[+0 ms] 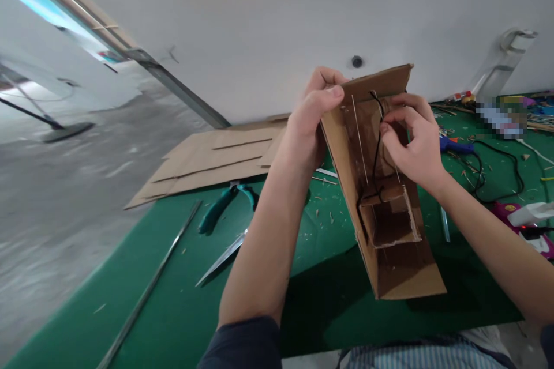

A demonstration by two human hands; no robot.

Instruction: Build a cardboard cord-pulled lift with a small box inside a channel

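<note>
A tall, narrow open cardboard box (411,278) is held up, tilted, over the green table. My left hand (315,108) grips its upper left corner, thumb pressed on the top flap. Inside, a black cord (374,157) passes through a hole in the flap and runs down to a small cardboard compartment (392,239) in the lower part. Two thin straight rods or strings stretch from the flap toward this compartment. My right hand (411,137) is at the upper right, thumb and fingertips pinched on the cord just below the flap. Its other fingers partly hide the box's right wall.
Flat cardboard sheets (208,155) lie at the table's back left. Nearer are teal-handled pliers (219,209), scissors (223,258) and a long thin metal rod (149,288). A blue glue gun (459,146), cables and scraps sit at right. A white wall (259,34) stands behind.
</note>
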